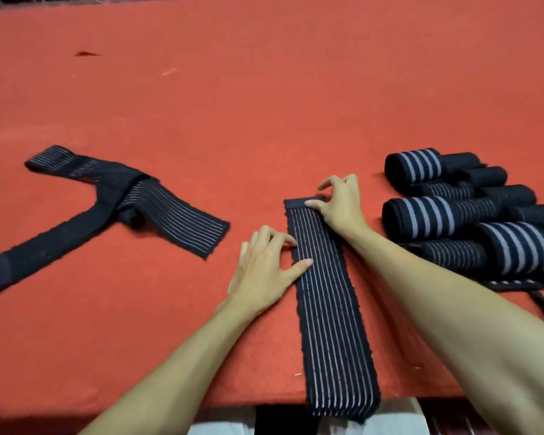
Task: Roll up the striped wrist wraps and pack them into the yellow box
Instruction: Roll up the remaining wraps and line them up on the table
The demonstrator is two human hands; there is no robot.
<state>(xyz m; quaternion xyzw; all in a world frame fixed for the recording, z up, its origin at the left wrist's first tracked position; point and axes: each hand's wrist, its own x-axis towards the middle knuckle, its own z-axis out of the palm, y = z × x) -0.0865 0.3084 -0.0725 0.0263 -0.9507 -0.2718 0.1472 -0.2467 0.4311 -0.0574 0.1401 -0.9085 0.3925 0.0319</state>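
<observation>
Red table [264, 89], striped wrap [330, 324] flat, long axis near-to-far, dark tab [297, 203] farthest.

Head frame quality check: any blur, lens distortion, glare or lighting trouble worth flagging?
Head view: slight wide-angle bowing at the far edge of the red table; the loose wraps look smeared, the flat wrap at centre is sharper; light is even, shadows soft, no glare; the bottom left corner falls dark.

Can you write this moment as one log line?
step: start roll | right hand pinches wrap far end | left hand presses its edge | rolls at right | box not seen
</observation>
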